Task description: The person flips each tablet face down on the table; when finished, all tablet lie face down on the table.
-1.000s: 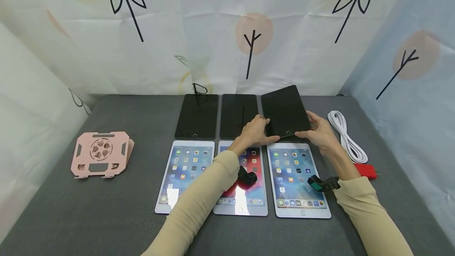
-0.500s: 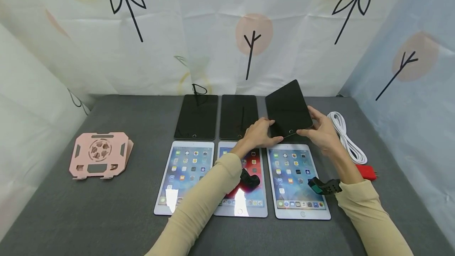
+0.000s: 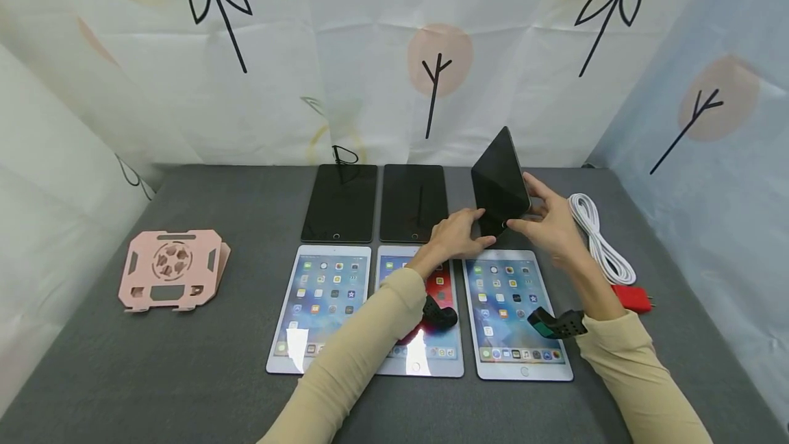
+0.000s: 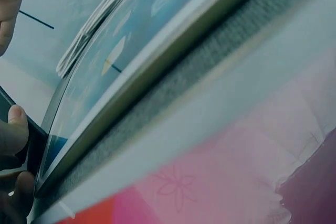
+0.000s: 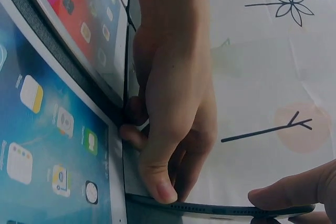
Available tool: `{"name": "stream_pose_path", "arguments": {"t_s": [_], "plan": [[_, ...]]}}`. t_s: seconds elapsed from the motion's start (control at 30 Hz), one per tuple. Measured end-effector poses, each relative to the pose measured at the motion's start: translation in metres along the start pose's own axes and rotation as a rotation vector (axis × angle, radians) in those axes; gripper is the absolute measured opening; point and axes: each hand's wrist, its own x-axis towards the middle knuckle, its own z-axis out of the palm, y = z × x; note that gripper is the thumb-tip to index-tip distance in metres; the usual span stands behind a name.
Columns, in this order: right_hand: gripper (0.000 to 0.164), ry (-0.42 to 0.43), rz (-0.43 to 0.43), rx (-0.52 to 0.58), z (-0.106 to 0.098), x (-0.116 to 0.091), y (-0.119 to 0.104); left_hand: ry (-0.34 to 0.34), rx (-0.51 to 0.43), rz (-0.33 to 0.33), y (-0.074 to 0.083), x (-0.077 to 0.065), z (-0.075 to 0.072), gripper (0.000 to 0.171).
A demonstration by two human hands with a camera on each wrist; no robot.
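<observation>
A black tablet (image 3: 496,180) is tilted up steeply at the back right, its lower edge close over the table. My left hand (image 3: 457,233) pinches it at the lower left corner. On the lower right side, my right hand (image 3: 551,225) holds it between thumb and fingers. The right wrist view shows the thin tablet edge (image 5: 210,209) with both thumbs on it. Just in front lies a white tablet (image 3: 518,314) with its screen lit. Beside the held one, another black tablet (image 3: 411,201) lies flat.
A further black tablet (image 3: 340,203) and two more lit white tablets stand in rows to the left, one partly under the left forearm. A pink folding stand (image 3: 172,269) sits far left. At right are a coiled white cable (image 3: 600,242) and a red plug (image 3: 633,298).
The black tablet has been tipped up more steeply and turned so its face points left. My left hand has shifted slightly right, and my right hand has moved slightly up and left.
</observation>
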Motion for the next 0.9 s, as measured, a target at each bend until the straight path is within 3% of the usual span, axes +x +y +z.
{"name": "stream_pose_path", "arguments": {"t_s": [0.17, 0.3, 0.5, 0.63, 0.9], "plan": [[0.088, -0.016, 0.003, 0.011, 0.005, 0.002, -0.004, -0.041, -0.050, 0.059, -0.006, 0.000, -0.008, 0.071], [0.088, -0.032, 0.002, 0.010, 0.008, 0.002, -0.006, -0.061, -0.213, 0.127, -0.014, 0.000, -0.018, 0.079], [0.087, -0.034, -0.013, 0.001, 0.011, 0.003, -0.005, 0.016, -0.424, 0.175, -0.014, -0.001, -0.039, 0.081], [0.088, -0.052, -0.025, -0.014, 0.013, 0.003, -0.003, 0.044, -0.437, 0.185, -0.004, -0.003, -0.050, 0.085], [0.087, -0.094, -0.045, -0.075, 0.021, 0.006, 0.004, 0.007, -0.425, 0.227, 0.005, -0.005, -0.058, 0.090]]}}
